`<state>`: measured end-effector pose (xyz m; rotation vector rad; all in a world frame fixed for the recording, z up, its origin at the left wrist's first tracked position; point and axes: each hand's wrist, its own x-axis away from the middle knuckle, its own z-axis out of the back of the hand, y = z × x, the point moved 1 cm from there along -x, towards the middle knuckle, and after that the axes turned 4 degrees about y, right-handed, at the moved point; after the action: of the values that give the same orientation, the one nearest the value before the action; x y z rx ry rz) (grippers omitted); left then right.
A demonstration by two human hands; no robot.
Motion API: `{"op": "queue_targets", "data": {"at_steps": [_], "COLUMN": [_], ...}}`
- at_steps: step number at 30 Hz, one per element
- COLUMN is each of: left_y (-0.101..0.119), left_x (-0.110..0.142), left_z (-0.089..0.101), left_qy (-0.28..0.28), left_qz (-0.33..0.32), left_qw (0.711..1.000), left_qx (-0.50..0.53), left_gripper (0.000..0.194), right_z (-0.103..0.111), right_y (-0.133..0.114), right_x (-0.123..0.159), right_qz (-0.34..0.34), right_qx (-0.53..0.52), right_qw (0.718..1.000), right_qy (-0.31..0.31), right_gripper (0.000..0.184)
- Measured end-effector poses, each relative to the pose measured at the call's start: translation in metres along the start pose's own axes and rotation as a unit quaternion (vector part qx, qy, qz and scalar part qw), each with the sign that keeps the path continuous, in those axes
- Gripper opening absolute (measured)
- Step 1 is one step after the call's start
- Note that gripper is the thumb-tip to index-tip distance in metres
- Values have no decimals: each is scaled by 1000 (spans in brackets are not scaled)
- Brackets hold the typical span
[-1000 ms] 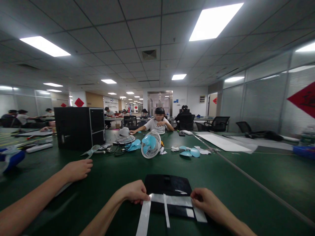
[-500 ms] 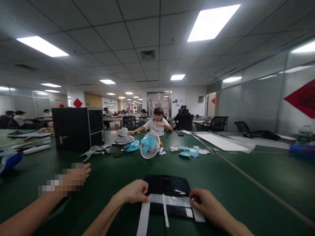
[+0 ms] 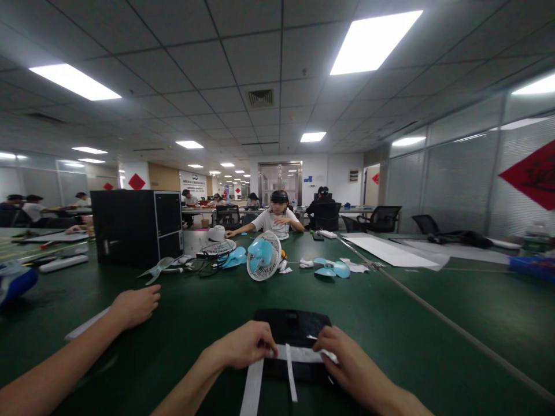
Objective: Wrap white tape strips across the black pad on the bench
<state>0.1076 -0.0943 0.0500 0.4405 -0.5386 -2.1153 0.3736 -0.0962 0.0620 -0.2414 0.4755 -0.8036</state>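
Note:
A dark, flat, glossy panel (image 3: 281,319) lies on the green table in front of me. A white band (image 3: 299,353) runs across it, and a narrow white strip (image 3: 292,378) hangs down over its near part. Another ribbed white strip (image 3: 252,390) trails toward me below my left hand. My left hand (image 3: 249,345) is closed, thumb and fingertips pinching the band's left end. At the band's right end, my right hand (image 3: 347,358) is closed with curled fingers on the band, covering the panel's right side.
A co-worker's arm and hand (image 3: 136,306) rest on the table at left, by a white strip (image 3: 89,323). Farther back stand a black computer case (image 3: 125,228), a white fan (image 3: 264,254) and blue fan blades (image 3: 332,267). A person (image 3: 277,219) sits opposite.
My left hand has moved right and my right hand has moved left and slightly up, so they are closer together over the panel. The co-worker's arm stays put.

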Motion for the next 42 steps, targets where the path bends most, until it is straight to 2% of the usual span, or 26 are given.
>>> {"op": "queue_targets", "data": {"at_steps": [3,6,14,19,22,25,27,29,33,36,42], "left_y": [-3,-3,3,1,-1,-1,0,3,8,8,1], "left_x": [-2,-2,-1,-2,-3,-3,-3,-2,2,3,-1], "left_z": [-2,-3,-1,-1,-2,-3,-3,-2,2,4,2], "left_qy": [8,18,20,17,17,20,18,15,12,11,13], "left_qz": [-13,-25,-24,-13,-6,-9,-1,13,40,57,46], "left_qw": [1000,1000,999,1000,999,999,999,999,999,998,998], "left_qx": [-1,5,21,23,27,37,38,35,26,22,28], "left_gripper": [20,20,20,20,19,19,18,18,17,15,13], "right_z": [-14,-28,-40,-54,-52,-39,-30,-24,-20,-12,8], "right_y": [-23,-33,-38,-29,-29,-36,-40,-39,-26,-15,8], "right_x": [-7,-12,1,9,10,7,2,-4,-11,-8,6], "right_qz": [73,100,128,147,148,151,133,85,17,-6,-60], "right_qx": [7,25,58,84,78,28,4,3,-13,-44,-47], "right_qw": [996,992,987,982,983,986,990,996,999,998,997], "right_qy": [-46,-71,-74,-79,-77,-65,-42,-28,-42,-41,-31], "right_gripper": [38,43,37,36,37,36,35,35,34,34,32]}}
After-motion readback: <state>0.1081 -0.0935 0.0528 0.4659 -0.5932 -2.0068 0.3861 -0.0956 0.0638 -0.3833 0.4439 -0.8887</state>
